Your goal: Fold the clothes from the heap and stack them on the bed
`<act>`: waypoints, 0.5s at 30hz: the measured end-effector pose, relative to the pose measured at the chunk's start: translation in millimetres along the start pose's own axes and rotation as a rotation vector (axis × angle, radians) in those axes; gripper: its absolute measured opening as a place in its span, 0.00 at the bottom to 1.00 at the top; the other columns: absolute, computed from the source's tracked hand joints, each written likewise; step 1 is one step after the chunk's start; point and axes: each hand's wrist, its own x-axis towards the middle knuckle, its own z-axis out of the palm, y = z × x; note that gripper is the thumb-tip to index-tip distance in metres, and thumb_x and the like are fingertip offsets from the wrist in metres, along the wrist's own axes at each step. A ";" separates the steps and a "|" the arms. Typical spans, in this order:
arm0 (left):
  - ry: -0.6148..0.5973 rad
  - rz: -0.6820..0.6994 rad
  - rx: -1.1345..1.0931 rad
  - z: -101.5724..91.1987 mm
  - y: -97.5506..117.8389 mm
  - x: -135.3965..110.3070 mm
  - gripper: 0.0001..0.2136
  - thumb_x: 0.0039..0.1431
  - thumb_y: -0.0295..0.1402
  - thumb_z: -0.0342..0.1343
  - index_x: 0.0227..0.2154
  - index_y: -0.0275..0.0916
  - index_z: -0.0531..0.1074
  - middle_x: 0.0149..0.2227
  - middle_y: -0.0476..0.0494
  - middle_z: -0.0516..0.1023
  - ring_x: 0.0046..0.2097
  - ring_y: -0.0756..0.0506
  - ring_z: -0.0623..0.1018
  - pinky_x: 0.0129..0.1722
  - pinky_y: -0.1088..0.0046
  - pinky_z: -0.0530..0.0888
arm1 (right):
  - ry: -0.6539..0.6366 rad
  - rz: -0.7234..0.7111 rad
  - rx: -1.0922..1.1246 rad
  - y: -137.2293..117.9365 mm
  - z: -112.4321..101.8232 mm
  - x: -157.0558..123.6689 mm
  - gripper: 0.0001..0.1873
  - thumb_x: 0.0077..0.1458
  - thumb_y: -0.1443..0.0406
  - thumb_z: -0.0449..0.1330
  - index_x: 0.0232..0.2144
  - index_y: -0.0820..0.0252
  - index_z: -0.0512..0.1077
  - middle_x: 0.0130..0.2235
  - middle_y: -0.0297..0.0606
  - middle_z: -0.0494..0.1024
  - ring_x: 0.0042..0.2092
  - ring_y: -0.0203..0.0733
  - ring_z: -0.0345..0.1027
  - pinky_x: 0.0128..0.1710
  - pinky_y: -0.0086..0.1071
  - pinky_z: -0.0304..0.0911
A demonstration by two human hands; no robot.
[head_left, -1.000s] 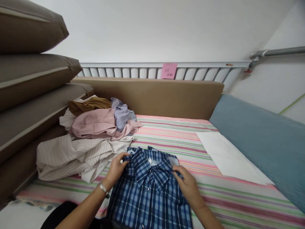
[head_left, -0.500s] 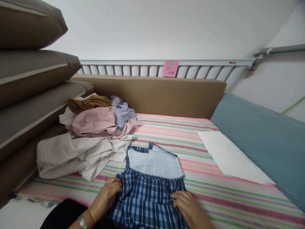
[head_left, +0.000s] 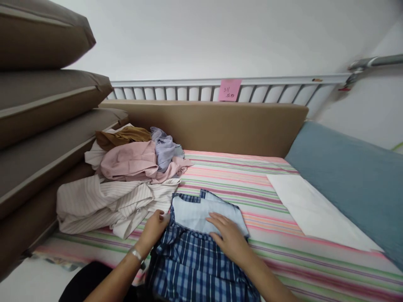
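A blue plaid shirt [head_left: 201, 264] lies on the striped cover [head_left: 270, 226], just in front of the person, its lower part cut off by the bottom of the view. A pale blue panel [head_left: 190, 213] shows across its upper end. The hands are apart, one at each side of the shirt. The right hand [head_left: 229, 238] rests with fingers spread over the panel's right part. The left hand [head_left: 154, 230], with a silvery band [head_left: 136, 254] at its wrist, is at the shirt's upper left edge; its fingertips are too blurred to tell whether they pinch the fabric.

Left of the shirt lies a white pinstriped garment [head_left: 100, 203], and beyond it a heap with pink [head_left: 130, 159], mustard-brown [head_left: 126, 136] and lavender [head_left: 164, 147] clothes, beside stacked brown cushions [head_left: 47, 90]. A flat white sheet [head_left: 315, 212] lies to the right, near a blue-grey pad [head_left: 346, 176].
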 end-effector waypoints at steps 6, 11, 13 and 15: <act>-0.144 -0.133 0.006 17.2 2.4 21.8 0.06 0.36 0.28 0.60 0.22 0.36 0.70 0.21 0.46 0.76 0.27 0.43 0.75 0.25 0.73 0.65 | -0.055 0.028 0.029 -20.6 36.7 60.2 0.29 0.46 0.66 0.61 0.53 0.50 0.65 0.58 0.41 0.64 0.59 0.49 0.54 0.58 0.44 0.48; -0.107 -0.081 0.045 18.7 9.8 22.1 0.05 0.39 0.28 0.58 0.16 0.38 0.67 0.19 0.50 0.72 0.26 0.46 0.73 0.25 0.74 0.63 | 0.051 0.240 0.204 -1.6 40.3 98.0 0.13 0.54 0.65 0.50 0.34 0.59 0.75 0.38 0.41 0.78 0.43 0.44 0.69 0.45 0.35 0.60; -0.048 -0.062 0.079 15.4 14.2 21.0 0.05 0.41 0.28 0.58 0.18 0.39 0.66 0.20 0.51 0.71 0.28 0.45 0.73 0.27 0.74 0.62 | 0.080 0.299 0.263 7.0 36.2 109.4 0.16 0.56 0.63 0.47 0.35 0.62 0.74 0.37 0.40 0.79 0.39 0.42 0.70 0.40 0.32 0.62; 0.010 -0.050 0.126 12.1 19.4 18.2 0.04 0.42 0.28 0.57 0.23 0.39 0.68 0.22 0.50 0.71 0.30 0.45 0.73 0.30 0.73 0.62 | 0.097 0.339 0.308 12.1 31.7 117.9 0.18 0.56 0.61 0.46 0.34 0.63 0.74 0.35 0.39 0.79 0.37 0.41 0.71 0.36 0.30 0.63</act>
